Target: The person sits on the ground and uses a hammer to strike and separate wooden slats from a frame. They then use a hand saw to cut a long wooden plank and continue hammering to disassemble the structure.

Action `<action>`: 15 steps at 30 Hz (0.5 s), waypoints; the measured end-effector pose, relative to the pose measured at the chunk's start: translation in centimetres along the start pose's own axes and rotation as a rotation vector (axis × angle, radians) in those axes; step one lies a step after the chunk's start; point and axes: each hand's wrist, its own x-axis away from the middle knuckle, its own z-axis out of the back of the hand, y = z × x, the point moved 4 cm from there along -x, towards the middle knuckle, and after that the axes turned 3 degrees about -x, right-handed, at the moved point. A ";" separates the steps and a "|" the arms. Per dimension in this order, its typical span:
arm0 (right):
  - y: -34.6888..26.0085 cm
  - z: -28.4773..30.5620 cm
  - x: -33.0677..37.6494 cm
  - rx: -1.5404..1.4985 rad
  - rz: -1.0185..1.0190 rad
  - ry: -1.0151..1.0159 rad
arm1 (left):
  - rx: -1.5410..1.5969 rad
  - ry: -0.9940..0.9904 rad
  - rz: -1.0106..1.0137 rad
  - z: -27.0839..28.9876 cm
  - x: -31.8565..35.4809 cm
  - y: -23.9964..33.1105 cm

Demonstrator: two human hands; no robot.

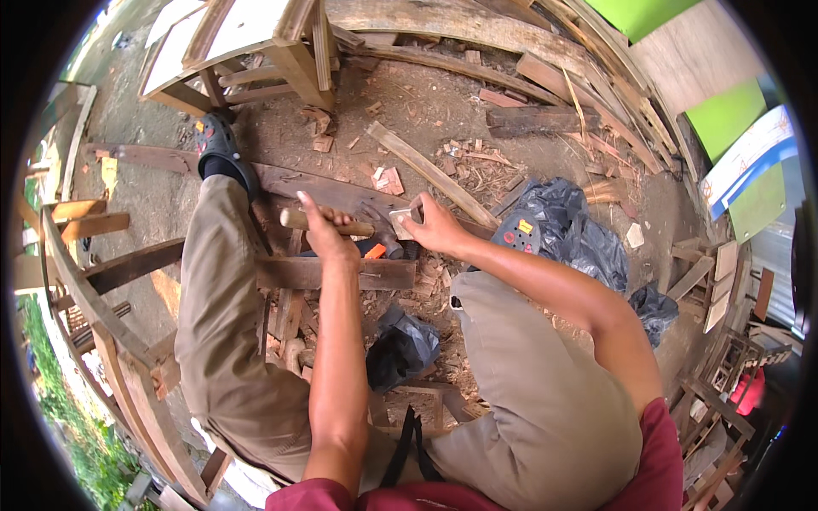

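My left hand [331, 237] is wrapped around the wooden handle of a hammer [356, 228], whose dark head lies near the right hand. Between the fingers of my right hand [436, 225] is a small pale flat piece [400, 223]; its exact kind is not clear. Below both hands, a dark wooden beam [341, 273] runs across between my knees. Something orange [375, 251] sits just behind that beam, partly hidden. Beyond the hands a long dark plank [332, 186] lies on the ground.
A wooden frame with white panels [300, 68] stands at the far left. Black plastic bags [588, 238] lie to the right, and another dark bag [400, 345] is between my legs. Wood chips and a loose batten [434, 175] cover the ground ahead. Stacked boards [477, 34] line the back.
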 end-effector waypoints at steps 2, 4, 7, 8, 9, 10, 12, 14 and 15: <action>0.9 0.2 -0.9 -0.109 -0.102 -0.028 | 0.012 0.035 0.067 -1.3 -0.4 1.1; 1.5 0.3 -1.2 -0.183 -0.126 0.000 | 0.025 0.072 0.148 -1.1 -2.2 2.2; 4.0 -0.5 -1.2 -0.221 -0.153 -0.005 | 0.026 0.109 0.249 -1.3 -4.0 2.4; 4.6 -1.0 -0.8 -0.224 -0.143 -0.025 | 0.025 0.049 0.245 -0.8 -4.7 2.4; 4.5 -1.1 -0.3 -0.222 -0.137 -0.046 | 0.032 0.093 0.260 -0.6 -4.8 2.5; 4.3 -1.4 0.1 -0.185 -0.149 -0.042 | 0.039 0.137 0.275 -0.5 -4.9 2.5; 3.8 -1.8 0.5 -0.205 -0.158 -0.038 | 0.067 0.170 0.306 -0.1 -5.1 2.7; 3.8 -2.6 0.4 -0.252 -0.105 0.036 | 0.070 0.186 0.312 0.1 -5.4 2.5; 3.9 -3.1 0.2 -0.290 -0.121 0.058 | 0.067 0.190 0.315 0.1 -5.6 2.5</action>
